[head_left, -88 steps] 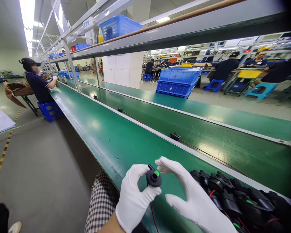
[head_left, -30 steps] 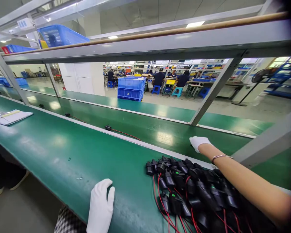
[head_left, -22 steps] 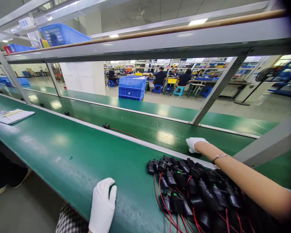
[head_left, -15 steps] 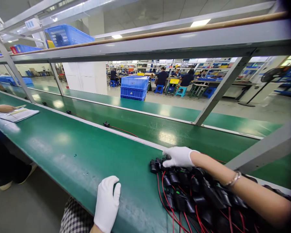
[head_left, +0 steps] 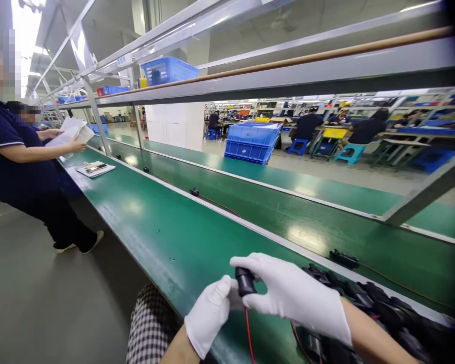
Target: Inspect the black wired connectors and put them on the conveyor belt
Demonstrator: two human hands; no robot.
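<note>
My right hand [head_left: 288,288], in a white glove, grips a black cylindrical part with a red wire [head_left: 245,281] between thumb and fingers. The red wire hangs from its lower end. From the left, my left hand [head_left: 212,308], also gloved in white, meets the part with its fingers bent; their tips are partly hidden behind it. Both hands are above the green bench [head_left: 136,217]. Under and behind my right forearm lies a pile of similar black parts [head_left: 379,303] with red wires, partly covered by the arm.
Several wired black parts, one a black part [head_left: 339,259], lie along the green strip beyond the white rail. A clipboard [head_left: 96,169] rests at the left. Beside the bench a person [head_left: 18,151] holds papers. A metal shelf frame [head_left: 250,83] spans overhead.
My right hand has lifted a black part from the pile and brought it left. My left hand has moved up to meet it. The view has turned left, showing the person with papers.
</note>
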